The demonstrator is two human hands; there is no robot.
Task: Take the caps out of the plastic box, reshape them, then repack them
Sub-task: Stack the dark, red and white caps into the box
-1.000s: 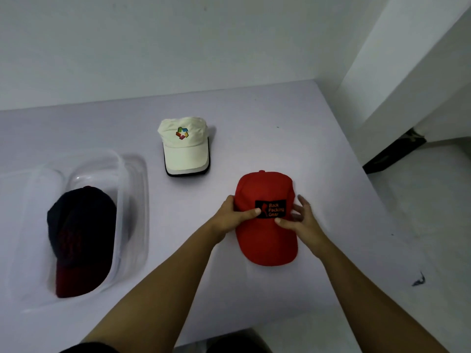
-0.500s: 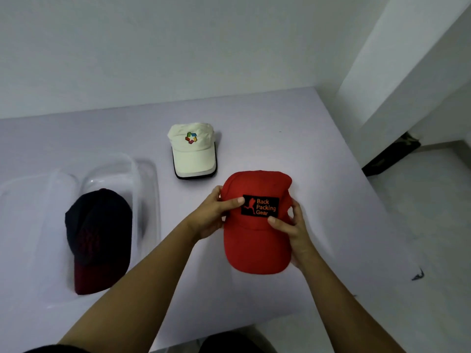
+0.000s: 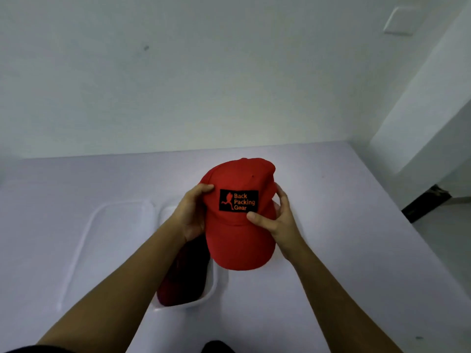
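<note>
Head view: both hands hold a red cap point(image 3: 239, 235) up over the table point(image 3: 344, 238), brim pointing back at the person. The left hand point(image 3: 191, 215) grips the crown's left side, thumb curled onto the front; the right hand point(image 3: 280, 220) clamps the other side, thumb pressed just under the black patch point(image 3: 238, 200). Below the left wrist sits a clear box point(image 3: 209, 296) with a dark cap point(image 3: 186, 276) inside, and its lid point(image 3: 107, 238) lies just beside it.

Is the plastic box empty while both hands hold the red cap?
No, a dark cap lies inside the plastic box.
</note>
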